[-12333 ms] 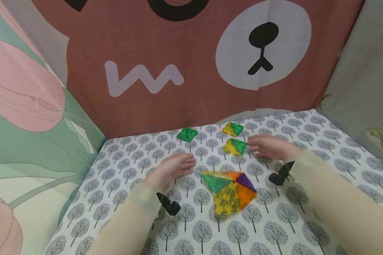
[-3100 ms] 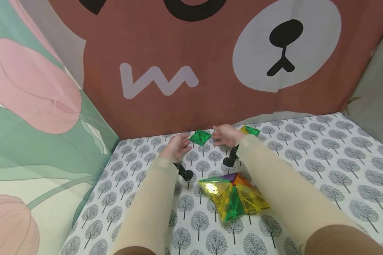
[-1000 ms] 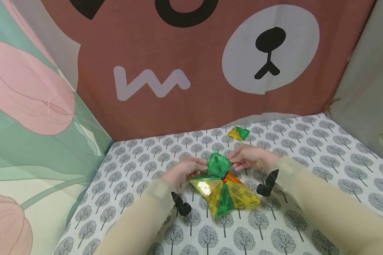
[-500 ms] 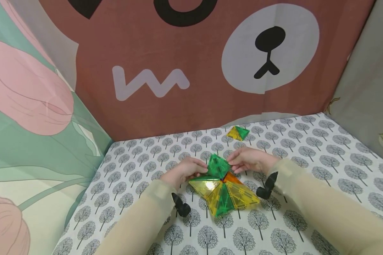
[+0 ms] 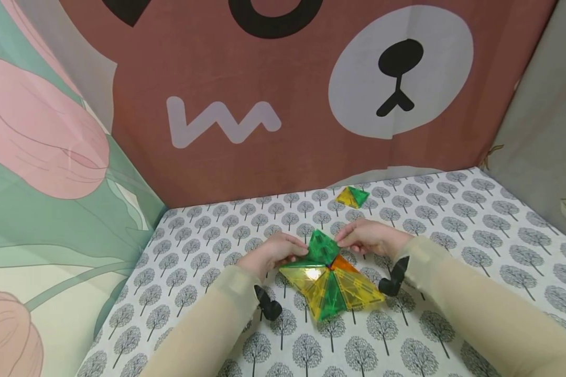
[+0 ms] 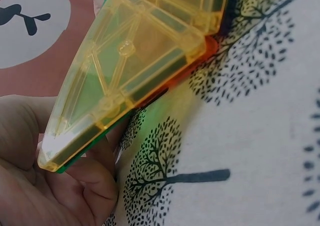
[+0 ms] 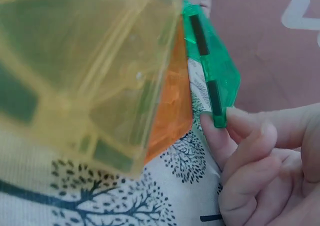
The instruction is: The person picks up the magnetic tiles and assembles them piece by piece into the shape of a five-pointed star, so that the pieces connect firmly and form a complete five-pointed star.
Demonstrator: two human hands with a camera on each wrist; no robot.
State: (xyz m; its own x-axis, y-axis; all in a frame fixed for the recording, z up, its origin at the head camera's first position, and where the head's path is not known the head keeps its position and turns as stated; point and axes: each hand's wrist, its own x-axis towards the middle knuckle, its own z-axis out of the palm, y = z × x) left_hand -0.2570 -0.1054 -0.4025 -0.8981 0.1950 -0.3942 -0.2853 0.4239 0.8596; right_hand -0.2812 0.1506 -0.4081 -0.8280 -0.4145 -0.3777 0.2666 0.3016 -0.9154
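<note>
A translucent green pair of magnetic tiles (image 5: 322,246) is at the back of a star-shaped magnetic-tile assembly (image 5: 332,296) with yellow, green and orange triangles. My left hand (image 5: 278,251) pinches the green pair's left corner, fingertips right beside the assembly's back left edge. At the right corner, my right hand (image 5: 370,236) grips the pair between thumb and finger, as the green tile edge (image 7: 214,93) shows in the right wrist view. A yellow tile (image 6: 125,51) hides part of the left fingers in the left wrist view.
Farther back lies a separate yellow and green tile piece (image 5: 352,197). The tree-print cloth (image 5: 207,314) covers the surface, bounded behind by a brown bear-print curtain (image 5: 245,173) and at the left by a flower-print curtain (image 5: 52,225).
Both hands have brought the green pair forward from the back to the assembly, and it has lately tipped slightly lower. Earlier, one yellow-green piece left its spot and the assembly's visible colours shifted.
</note>
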